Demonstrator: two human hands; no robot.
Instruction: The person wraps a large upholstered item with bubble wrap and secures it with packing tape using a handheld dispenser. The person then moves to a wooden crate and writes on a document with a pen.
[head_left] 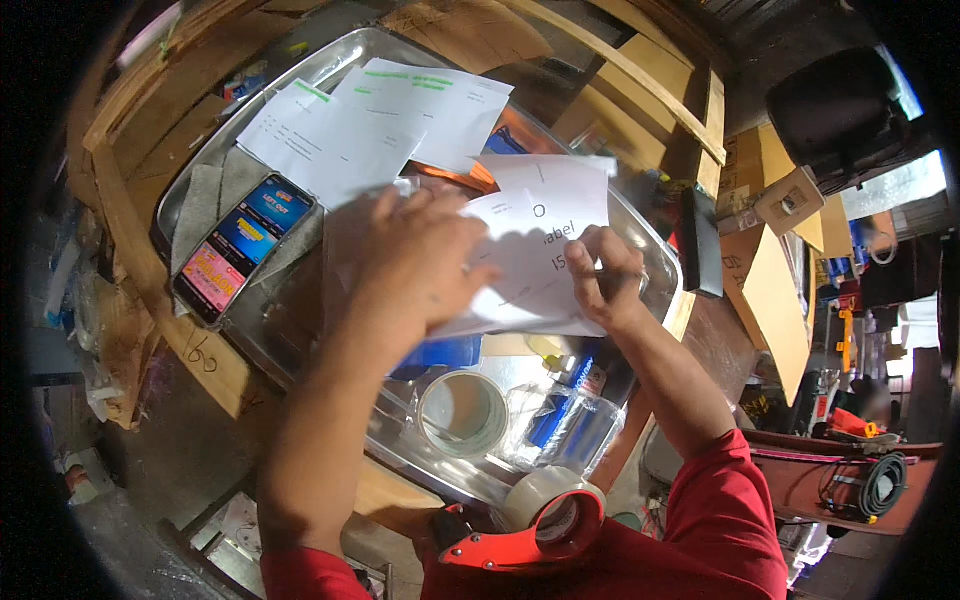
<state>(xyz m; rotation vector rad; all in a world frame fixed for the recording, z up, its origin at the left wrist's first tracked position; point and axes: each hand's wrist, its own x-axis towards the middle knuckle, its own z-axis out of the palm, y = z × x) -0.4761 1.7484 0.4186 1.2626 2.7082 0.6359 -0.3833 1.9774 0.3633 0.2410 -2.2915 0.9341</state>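
A white printed sheet of paper [520,285] lies across the middle of a metal tray [345,50], its upper part bent. My left hand [425,255] rests over the sheet's left side, fingers stretched out and thumb apart. Under that hand is a brownish, partly see-through piece, too blurred to name. At the sheet's right edge my right hand [610,275] is closed, fingers curled toward the thumb; what it grips is hidden. More printed sheets [400,120], some with green highlighting, lie farther back in the tray.
A phone [243,250] with a lit screen lies on a grey cloth [200,200] at the left. Nearer me are a tape roll [462,412], clear-wrapped blue packs [575,425] and a red tape dispenser [540,530]. Wooden bars [640,90] and cardboard [770,300] surround the tray.
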